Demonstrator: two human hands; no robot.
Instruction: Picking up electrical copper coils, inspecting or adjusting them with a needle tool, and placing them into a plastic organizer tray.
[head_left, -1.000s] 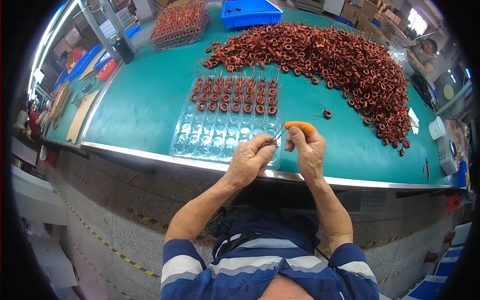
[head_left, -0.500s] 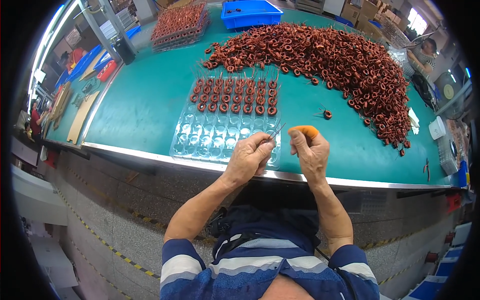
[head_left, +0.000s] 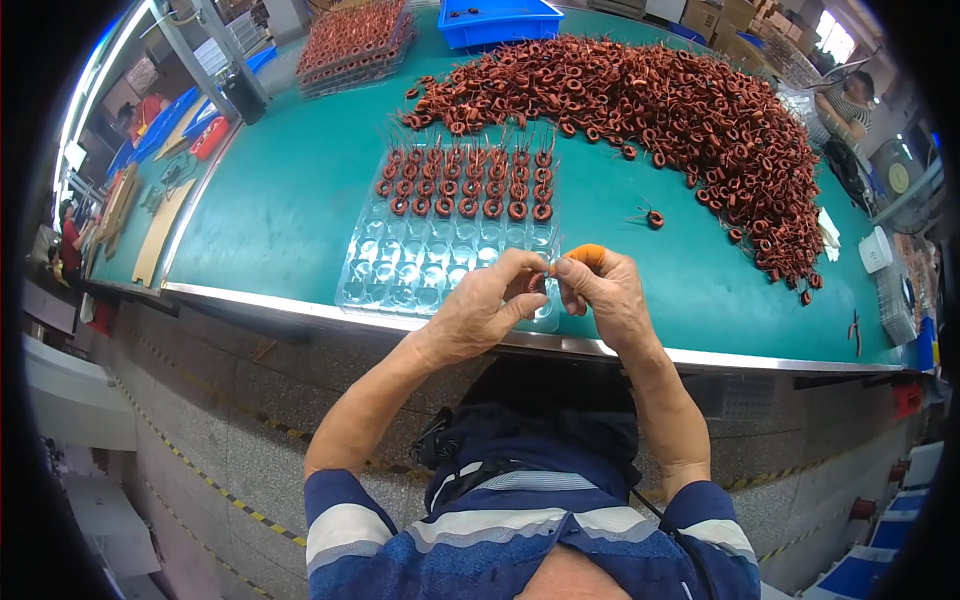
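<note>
Between the thumb and fingers of my left hand (head_left: 480, 305) is a copper-coloured toroidal coil (head_left: 537, 283), held over the near right corner of a clear plastic tray (head_left: 385, 250). My right hand (head_left: 608, 295) meets it from the right, thumb and forefinger pinched at the coil's wire leads, which are mostly hidden by the fingers. An orange cover (head_left: 587, 256) wraps one of the right fingers. In the tray's far rows several coils (head_left: 468, 186) sit with their leads pointing up, while the nearer pockets hold nothing. One loose coil (head_left: 655, 219) lies on the green mat right of the tray.
A large heap of coils (head_left: 640, 110) curves across the table's far right. Stacked filled trays (head_left: 355, 50) and a blue bin (head_left: 500, 24) stand at the back. Pliers (head_left: 854, 333) lie near the right edge. A metal strip (head_left: 700, 358) edges the table; another person (head_left: 850, 105) sits far right.
My right hand has moved left and closed on the coil's leads. My left hand has turned, so the coil ring now shows between its fingers.
</note>
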